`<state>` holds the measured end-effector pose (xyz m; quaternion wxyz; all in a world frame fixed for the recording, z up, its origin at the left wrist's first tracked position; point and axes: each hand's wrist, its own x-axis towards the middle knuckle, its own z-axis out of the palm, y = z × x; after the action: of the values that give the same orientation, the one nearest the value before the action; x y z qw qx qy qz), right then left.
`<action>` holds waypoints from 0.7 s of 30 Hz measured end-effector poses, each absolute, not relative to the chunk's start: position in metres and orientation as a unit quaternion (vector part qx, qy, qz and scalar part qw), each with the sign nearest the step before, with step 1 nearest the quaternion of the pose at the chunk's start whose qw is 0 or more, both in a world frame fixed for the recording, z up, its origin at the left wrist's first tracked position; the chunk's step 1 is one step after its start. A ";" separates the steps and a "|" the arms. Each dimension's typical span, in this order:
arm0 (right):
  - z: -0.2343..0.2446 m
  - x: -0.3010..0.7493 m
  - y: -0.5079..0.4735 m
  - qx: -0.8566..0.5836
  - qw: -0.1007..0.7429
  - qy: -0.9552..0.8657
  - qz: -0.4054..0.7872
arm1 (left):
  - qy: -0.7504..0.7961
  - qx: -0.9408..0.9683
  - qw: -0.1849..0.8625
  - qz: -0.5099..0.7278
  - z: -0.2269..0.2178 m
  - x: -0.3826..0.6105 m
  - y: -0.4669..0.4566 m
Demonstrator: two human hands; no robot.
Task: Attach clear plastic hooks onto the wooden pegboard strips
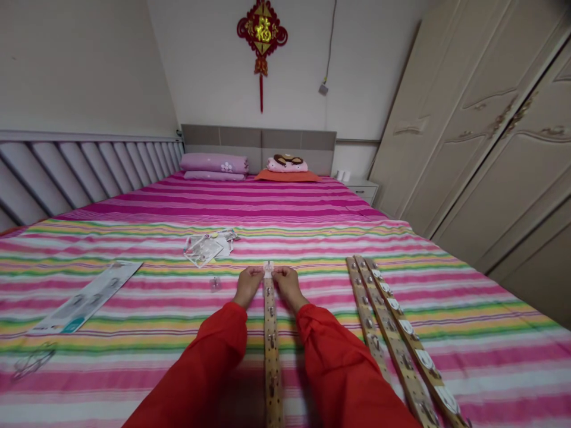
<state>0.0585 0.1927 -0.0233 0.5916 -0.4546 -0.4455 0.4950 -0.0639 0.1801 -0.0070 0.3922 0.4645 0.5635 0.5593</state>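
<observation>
Across the striped bedspread [156, 321], three hook-lined wooden strips [389, 321] lie over on the right; a fourth strip [270, 351] runs away from me between my sleeves, and a long hook card [89, 297] rests at left. Now, at that fourth strip's far end, my left hand [248, 286] and right hand [289, 286] pinch opposite edges of a clear adhesive hook [268, 268]; a loose hook [215, 284] sits just left. I'd call this the placing step, stuck or not I can't tell; next calls for squaring up, then firm pressure.
</observation>
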 end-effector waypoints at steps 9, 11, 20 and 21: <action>-0.038 0.058 0.198 -0.482 0.585 -0.446 0.476 | 0.590 0.469 0.382 0.536 -0.014 -0.060 0.184; -0.040 0.057 0.199 -0.488 0.582 -0.448 0.472 | 0.598 0.468 0.375 0.532 -0.016 -0.059 0.185; -0.048 0.053 0.205 -0.527 0.548 -0.449 0.469 | 0.636 0.466 0.359 0.500 -0.026 -0.060 0.188; -0.049 0.053 0.206 -0.533 0.545 -0.447 0.468 | 0.639 0.466 0.361 0.494 -0.028 -0.059 0.190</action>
<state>0.0528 0.2057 -0.0492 0.5450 -0.5335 -0.4469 0.4676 -0.0593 0.1898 -0.0277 0.3606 0.4662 0.6394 0.4938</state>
